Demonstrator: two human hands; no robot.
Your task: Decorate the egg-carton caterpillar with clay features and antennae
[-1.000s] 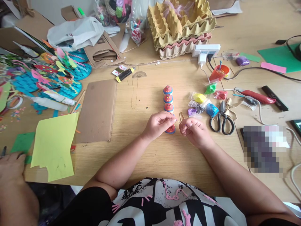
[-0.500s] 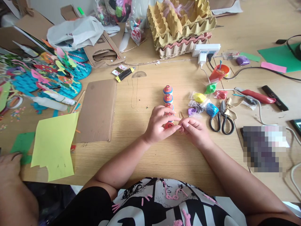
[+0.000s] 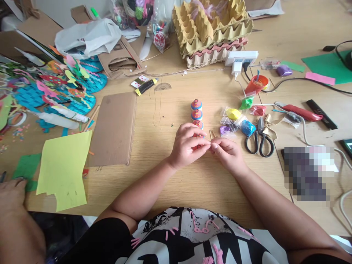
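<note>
Over the table, my left hand (image 3: 188,145) and my right hand (image 3: 228,151) meet at the fingertips. A thin toothpick (image 3: 208,139) slants up from the right hand's pinch, beside the left fingers. The left thumb and fingers pinch at the same spot; whatever tiny thing lies between them is hidden. Behind the left hand stands a row of small red, blue and white clay figures (image 3: 196,114), the nearest ones partly covered. Two more toothpicks (image 3: 212,134) lie just past the fingertips.
Bagged coloured clay (image 3: 233,113) and black-handled scissors (image 3: 260,138) lie right of my hands. Farther back are an orange cup (image 3: 256,85), a power strip (image 3: 242,57) and egg trays (image 3: 211,31). Cardboard (image 3: 111,128) and yellow paper (image 3: 64,168) lie left, near another person's hand (image 3: 12,192).
The fingertips of my hands have shifted slightly, and the toothpick between them now shows more plainly. At the far left, the other person's hand has moved a little and a dark tool tip shows.
</note>
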